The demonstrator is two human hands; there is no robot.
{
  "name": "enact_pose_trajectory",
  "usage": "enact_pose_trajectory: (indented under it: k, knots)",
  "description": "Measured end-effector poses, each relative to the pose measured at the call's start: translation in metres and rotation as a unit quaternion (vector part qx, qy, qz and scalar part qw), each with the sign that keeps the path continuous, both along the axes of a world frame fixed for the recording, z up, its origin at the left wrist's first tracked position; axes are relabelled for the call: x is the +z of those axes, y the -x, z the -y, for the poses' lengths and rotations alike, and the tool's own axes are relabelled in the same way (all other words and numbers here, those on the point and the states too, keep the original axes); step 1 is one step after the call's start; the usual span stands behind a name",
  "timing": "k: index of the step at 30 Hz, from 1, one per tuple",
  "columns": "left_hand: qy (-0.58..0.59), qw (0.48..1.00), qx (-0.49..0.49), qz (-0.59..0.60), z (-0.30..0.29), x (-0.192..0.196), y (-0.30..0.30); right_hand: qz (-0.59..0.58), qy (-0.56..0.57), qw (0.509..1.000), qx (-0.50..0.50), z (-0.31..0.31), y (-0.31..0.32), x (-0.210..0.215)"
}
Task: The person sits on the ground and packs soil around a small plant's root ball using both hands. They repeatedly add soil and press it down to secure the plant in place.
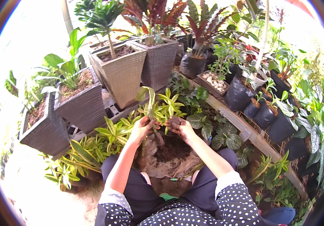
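Plainly the potting was only partway through. The person sat low on the ground, knees apart, with a heap of dark soil [171, 154] on a brown sheet [158, 167] between them. The left hand [144, 126] had its fingers curled tight around the stem of a small yellow-green plant [150, 103], whose root clump [159, 139] hung bare above the heap. The right hand [179, 126] was cupped, fingers pressed around a lump of soil, just beside the stem. I judged the plant lifted and cleaned but not yet set into anything; the woven planters [122, 75] behind were already filled.
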State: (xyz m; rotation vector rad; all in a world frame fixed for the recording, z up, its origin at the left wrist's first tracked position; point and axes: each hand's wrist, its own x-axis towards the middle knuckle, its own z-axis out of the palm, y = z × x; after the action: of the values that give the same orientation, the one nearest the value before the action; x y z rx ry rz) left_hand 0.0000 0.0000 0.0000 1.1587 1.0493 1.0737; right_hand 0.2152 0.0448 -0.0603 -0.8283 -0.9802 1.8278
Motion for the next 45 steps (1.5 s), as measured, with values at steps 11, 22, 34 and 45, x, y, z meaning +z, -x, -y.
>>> enact_pose_trajectory:
  k: [11,22,34,45]
  knots:
    - [-0.011,0.995,0.100,0.000,0.043,0.014,0.035,-0.023,0.012,0.998,0.061,0.016,0.047,0.009]
    - [-0.026,0.996,0.081,0.034,0.065,0.008,0.055,0.065,-0.002,0.997,0.043,0.039,0.057,0.018]
    - [-0.037,0.992,-0.030,0.113,0.015,-0.013,0.014,0.045,-0.021,0.995,-0.091,0.032,0.004,0.017]
    - [-0.009,0.992,-0.028,0.120,-0.022,-0.005,-0.040,0.097,-0.121,0.979,-0.129,0.019,-0.034,-0.009]
